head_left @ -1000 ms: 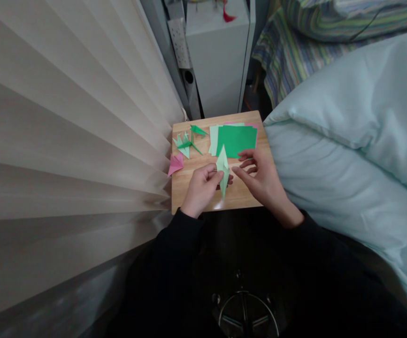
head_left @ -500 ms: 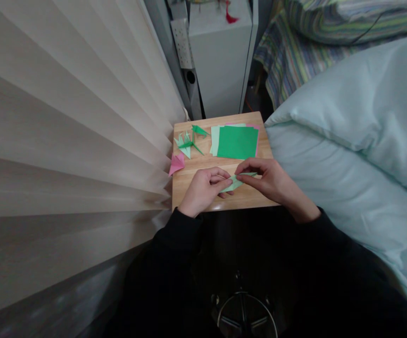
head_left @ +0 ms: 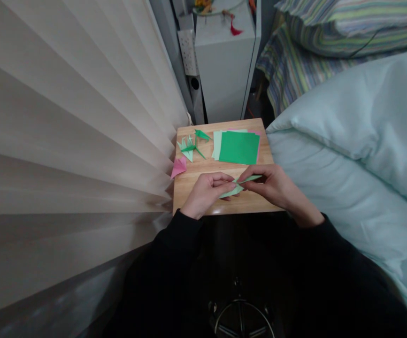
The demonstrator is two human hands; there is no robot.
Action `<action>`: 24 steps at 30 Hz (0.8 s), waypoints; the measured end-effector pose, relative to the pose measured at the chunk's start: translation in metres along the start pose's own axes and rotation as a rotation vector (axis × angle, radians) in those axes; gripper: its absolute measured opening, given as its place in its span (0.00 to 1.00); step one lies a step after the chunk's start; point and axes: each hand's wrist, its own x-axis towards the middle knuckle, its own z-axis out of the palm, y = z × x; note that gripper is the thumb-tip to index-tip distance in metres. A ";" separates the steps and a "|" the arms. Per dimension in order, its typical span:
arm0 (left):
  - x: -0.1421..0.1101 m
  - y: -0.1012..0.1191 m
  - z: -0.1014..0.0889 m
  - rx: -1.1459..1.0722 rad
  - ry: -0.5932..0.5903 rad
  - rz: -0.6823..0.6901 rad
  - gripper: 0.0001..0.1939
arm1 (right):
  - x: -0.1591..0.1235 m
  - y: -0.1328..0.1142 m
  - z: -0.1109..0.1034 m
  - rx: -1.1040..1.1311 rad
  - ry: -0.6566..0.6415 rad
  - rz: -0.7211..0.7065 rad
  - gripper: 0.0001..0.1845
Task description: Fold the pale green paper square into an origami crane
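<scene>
Over the front part of a small wooden table (head_left: 185,199), a light green folded origami paper (head_left: 234,190) is held between both hands. My left hand (head_left: 208,190) pinches its left part between thumb and fingers. My right hand (head_left: 268,183) is closed on its right part, where a narrow flap points out to the right. Behind the hands lies a stack of paper sheets (head_left: 239,148), dark green on top, with light green and pink edges showing. Folded green paper cranes (head_left: 189,149) and a pink folded paper piece (head_left: 179,166) rest at the table's left side.
A pleated curtain (head_left: 119,117) runs along the left edge of the table. On the right is a bed with a pale blue quilt (head_left: 330,141). A white cabinet (head_left: 224,75) stands behind, and a chair base (head_left: 240,319) is below.
The paper's right flap now stands out more from the rest, pulled up and right by my right hand. My left hand keeps its pinch. The whole view has shifted slightly.
</scene>
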 end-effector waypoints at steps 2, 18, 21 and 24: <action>0.000 0.000 0.000 -0.035 -0.045 -0.021 0.21 | 0.000 0.000 0.000 -0.001 0.013 0.016 0.06; 0.006 -0.005 0.004 -0.194 -0.032 -0.122 0.18 | 0.001 0.001 0.000 0.182 0.071 0.171 0.09; 0.005 -0.003 0.005 -0.213 -0.073 -0.181 0.18 | 0.002 0.002 0.000 0.205 0.074 0.181 0.10; 0.006 -0.003 0.006 -0.210 -0.060 -0.216 0.18 | 0.002 0.002 0.000 0.263 0.096 0.193 0.11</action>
